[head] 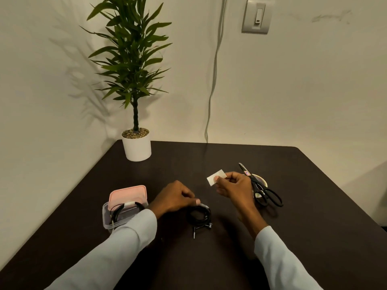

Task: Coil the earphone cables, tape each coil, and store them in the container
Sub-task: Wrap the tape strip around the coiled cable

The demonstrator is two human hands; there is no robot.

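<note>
A coiled black earphone cable [200, 216] lies on the dark table, its plug pointing toward me. My left hand [176, 197] grips the top of this coil with curled fingers. My right hand [234, 187] is raised just to the right and pinches a small white piece of tape [215, 177]. A clear plastic container [117, 216] stands at the left, partly behind my left sleeve. Inside it sits another black coil [123, 208] bound with white tape.
A pink lid [128, 194] leans behind the container. Black scissors [261, 188] rest across a tape roll [262, 181] to the right of my right hand. A potted plant [137, 146] stands at the table's far left corner. A grey cable hangs down the wall.
</note>
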